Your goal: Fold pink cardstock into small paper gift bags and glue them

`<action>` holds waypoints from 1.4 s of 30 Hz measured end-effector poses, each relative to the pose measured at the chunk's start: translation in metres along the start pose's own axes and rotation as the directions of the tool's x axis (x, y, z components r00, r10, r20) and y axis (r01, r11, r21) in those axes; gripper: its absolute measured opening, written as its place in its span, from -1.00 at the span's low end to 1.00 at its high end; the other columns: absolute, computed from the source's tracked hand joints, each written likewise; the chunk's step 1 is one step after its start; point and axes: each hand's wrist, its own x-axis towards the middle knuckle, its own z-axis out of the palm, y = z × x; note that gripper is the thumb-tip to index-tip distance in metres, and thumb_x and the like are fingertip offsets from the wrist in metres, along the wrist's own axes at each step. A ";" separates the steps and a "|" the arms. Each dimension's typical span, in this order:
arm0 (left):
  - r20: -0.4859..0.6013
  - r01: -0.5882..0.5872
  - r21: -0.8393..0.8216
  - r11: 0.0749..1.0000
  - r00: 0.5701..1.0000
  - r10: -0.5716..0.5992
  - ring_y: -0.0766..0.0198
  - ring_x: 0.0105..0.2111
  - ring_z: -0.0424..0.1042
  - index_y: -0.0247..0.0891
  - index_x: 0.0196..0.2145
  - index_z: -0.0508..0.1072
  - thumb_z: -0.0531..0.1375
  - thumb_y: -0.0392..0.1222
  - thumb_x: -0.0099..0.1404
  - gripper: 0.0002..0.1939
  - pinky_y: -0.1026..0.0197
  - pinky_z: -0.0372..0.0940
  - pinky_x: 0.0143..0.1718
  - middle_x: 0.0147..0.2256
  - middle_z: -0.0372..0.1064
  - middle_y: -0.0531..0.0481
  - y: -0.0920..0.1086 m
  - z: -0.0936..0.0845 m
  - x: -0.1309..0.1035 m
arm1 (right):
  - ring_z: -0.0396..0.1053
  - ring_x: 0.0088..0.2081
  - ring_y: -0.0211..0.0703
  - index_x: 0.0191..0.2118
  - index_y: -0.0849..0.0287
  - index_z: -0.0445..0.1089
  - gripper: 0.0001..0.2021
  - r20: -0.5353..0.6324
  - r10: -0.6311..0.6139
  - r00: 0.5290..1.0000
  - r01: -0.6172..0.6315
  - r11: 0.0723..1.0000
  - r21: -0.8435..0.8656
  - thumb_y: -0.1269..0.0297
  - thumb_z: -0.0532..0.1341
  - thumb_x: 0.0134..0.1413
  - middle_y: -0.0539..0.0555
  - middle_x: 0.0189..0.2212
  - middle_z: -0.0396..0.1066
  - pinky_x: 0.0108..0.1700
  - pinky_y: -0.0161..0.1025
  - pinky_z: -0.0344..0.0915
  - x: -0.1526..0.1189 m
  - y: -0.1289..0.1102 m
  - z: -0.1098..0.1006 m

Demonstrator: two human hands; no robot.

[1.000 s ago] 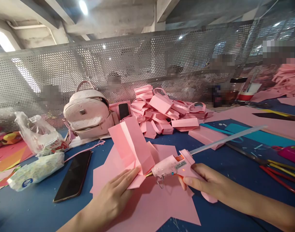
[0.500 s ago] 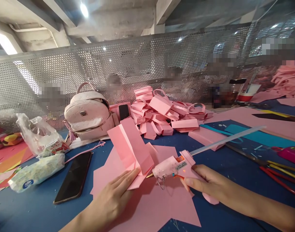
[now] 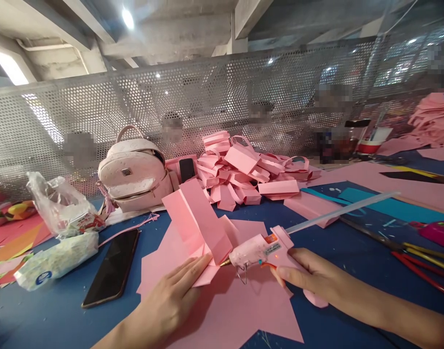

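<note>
My right hand (image 3: 309,276) is wrapped round the handle of a pink glue gun (image 3: 254,249), with a long clear glue stick (image 3: 338,213) jutting from its back. The gun's metal nozzle meets the lower flap of a folded pink paper bag (image 3: 198,223). My left hand (image 3: 180,286) pinches that flap at the bag's lower left, the thumb mostly out of sight. Beneath both hands lie flat pink paper sheets (image 3: 265,310) with pointed corners.
Behind stands a heap of finished-looking pink paper bags (image 3: 240,169) beside a pale pink backpack (image 3: 134,174). A phone (image 3: 113,269), a tissue pack (image 3: 58,259) and a plastic bag (image 3: 58,203) lie left. Scissors (image 3: 418,261) and blue paper (image 3: 382,203) are at right.
The glue gun's nozzle has come slightly closer to the flap and now touches its edge. My left hand keeps its hold, barely shifted.
</note>
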 end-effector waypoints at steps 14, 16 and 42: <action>-0.011 -0.001 -0.037 0.999 1.000 0.001 0.07 0.31 0.16 -0.25 0.44 -0.44 -0.30 -0.32 0.55 -0.41 0.05 0.24 0.23 0.28 0.23 -0.32 0.000 0.004 -0.001 | 0.15 -0.50 -0.26 -0.42 0.15 0.38 -0.43 -0.046 -0.018 0.999 0.016 0.999 -0.032 -0.36 0.21 -0.08 -0.03 -0.51 0.22 -0.46 -0.34 0.20 0.004 0.007 -0.002; -0.011 0.003 -0.045 0.999 1.000 -0.003 0.07 0.31 0.17 -0.25 0.45 -0.37 -0.28 -0.32 0.55 -0.42 0.05 0.23 0.24 0.29 0.20 -0.32 -0.001 0.004 -0.001 | 0.14 -0.52 -0.25 -0.41 0.14 0.39 -0.43 -0.016 -0.014 1.000 0.013 0.998 -0.061 -0.37 0.21 -0.09 -0.03 -0.53 0.21 -0.50 -0.33 0.20 0.007 0.009 -0.005; -0.015 0.066 -0.171 0.983 0.997 -0.070 0.09 0.32 0.16 -0.10 0.45 -0.33 -0.17 -0.34 0.54 -0.37 0.06 0.21 0.27 0.36 0.07 -0.15 -0.001 0.006 -0.005 | 0.49 -0.08 0.14 -0.01 0.05 0.51 -0.61 0.085 -0.388 0.918 0.392 0.854 -0.341 -0.06 0.12 0.27 0.13 -0.13 0.54 -0.02 -0.10 0.47 -0.007 -0.006 -0.011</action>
